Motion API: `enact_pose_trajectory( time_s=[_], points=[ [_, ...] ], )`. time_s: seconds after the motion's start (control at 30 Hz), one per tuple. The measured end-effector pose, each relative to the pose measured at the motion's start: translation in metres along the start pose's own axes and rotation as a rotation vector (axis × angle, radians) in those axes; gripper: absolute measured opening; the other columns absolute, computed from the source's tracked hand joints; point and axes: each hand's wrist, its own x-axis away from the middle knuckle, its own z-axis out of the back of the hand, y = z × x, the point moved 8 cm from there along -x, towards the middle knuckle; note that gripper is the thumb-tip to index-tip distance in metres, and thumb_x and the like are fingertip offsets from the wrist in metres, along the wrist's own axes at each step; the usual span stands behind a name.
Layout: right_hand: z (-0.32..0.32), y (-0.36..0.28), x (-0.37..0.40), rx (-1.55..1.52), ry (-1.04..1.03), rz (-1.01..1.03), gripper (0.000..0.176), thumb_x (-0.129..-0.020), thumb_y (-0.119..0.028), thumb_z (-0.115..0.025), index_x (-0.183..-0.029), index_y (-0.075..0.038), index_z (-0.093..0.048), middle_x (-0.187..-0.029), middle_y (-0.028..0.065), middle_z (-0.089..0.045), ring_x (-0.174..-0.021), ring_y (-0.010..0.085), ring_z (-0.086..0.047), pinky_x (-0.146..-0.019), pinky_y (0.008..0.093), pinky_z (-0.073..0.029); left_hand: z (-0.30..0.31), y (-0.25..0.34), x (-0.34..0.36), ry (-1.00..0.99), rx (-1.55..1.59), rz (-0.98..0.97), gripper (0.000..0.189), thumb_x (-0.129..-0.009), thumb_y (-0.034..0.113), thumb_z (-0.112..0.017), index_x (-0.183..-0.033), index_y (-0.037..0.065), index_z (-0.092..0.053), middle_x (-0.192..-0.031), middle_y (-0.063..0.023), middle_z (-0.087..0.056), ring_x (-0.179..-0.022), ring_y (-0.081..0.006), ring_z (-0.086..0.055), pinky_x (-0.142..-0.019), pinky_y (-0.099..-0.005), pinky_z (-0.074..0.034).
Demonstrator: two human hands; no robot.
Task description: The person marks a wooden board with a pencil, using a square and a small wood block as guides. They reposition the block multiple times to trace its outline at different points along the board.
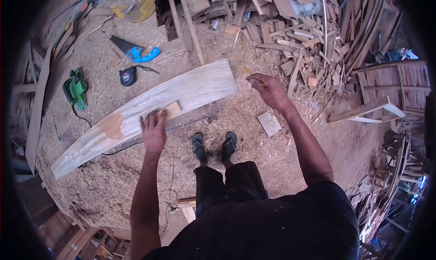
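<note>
A long, curved pale board [200, 80] lies at a slant in front of me. My left hand [154, 133] rests on its near edge, fingers apart, holding one end of a small wooden block [171, 110] against it. The block's left end is hidden beneath the fingers. Past the board's right end, my right hand [271, 91] is raised and closed around a thin pencil [248, 71], its yellow end pointing up and left. A darker, tan patch [111, 126] marks the board left of my left hand.
Beyond the board lie a blue-handled saw [141, 54], a tape measure [128, 76] and a green power planer [78, 88] with a cord. A yellow bucket [136, 5] stands farther back. Scrap wood [299, 37] is heaped at the far right. A flat offcut [270, 123] lies on the shavings-covered ground.
</note>
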Motion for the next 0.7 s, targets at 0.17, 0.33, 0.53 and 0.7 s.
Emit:
enact_pose_trajectory(
  time_s=[0.17, 0.33, 0.53, 0.7],
  points=[
    [-0.029, 0.033, 0.011, -0.101, 0.047, -0.044, 0.028, -0.108, -0.02, -0.066, -0.132, -0.009, -0.076, -0.136, 0.0171, -0.075, -0.118, 0.0362, -0.075, -0.109, 0.0442, -0.059, -0.002, 0.102, -0.063, 0.028, 0.163, -0.088, 0.059, -0.096, 0.007, -0.065, -0.153, 0.022, -0.064, -0.143, -0.0161, -0.061, -0.135, -0.0376, -0.057, -0.129, -0.0569, -0.035],
    [-0.065, 0.029, 0.006, 0.039, 0.087, 0.15, 0.041, -0.102, -0.01, -0.07, -0.143, -0.011, -0.069, -0.147, 0.0175, -0.069, -0.135, 0.0362, -0.066, -0.12, 0.0439, -0.052, -0.017, 0.168, -0.1, 0.06, 0.229, -0.149, 0.057, -0.096, 0.008, -0.066, -0.152, 0.019, -0.065, -0.141, -0.0163, -0.063, -0.13, -0.0381, -0.059, -0.122, -0.0536, -0.042],
    [-0.101, 0.046, -0.011, 0.157, 0.091, 0.254, 0.058, -0.101, -0.012, -0.071, -0.158, -0.017, -0.058, -0.156, 0.0159, -0.062, -0.145, 0.0353, -0.059, -0.124, 0.0436, -0.049, -0.023, 0.181, -0.106, 0.017, 0.199, -0.186, 0.062, -0.094, 0.01, -0.067, -0.156, 0.017, -0.06, -0.147, -0.0167, -0.063, -0.132, -0.0389, -0.059, -0.119, -0.0523, -0.044],
    [-0.11, 0.041, -0.013, 0.22, 0.006, 0.296, 0.06, -0.102, -0.014, -0.067, -0.161, -0.017, -0.054, -0.164, 0.0142, -0.055, -0.148, 0.0354, -0.055, -0.127, 0.0445, -0.045, -0.025, 0.181, -0.105, 0.026, 0.201, -0.2, 0.069, -0.091, 0.013, -0.075, -0.157, 0.014, -0.057, -0.146, -0.0164, -0.064, -0.132, -0.0388, -0.06, -0.118, -0.0521, -0.045]
  ],
)
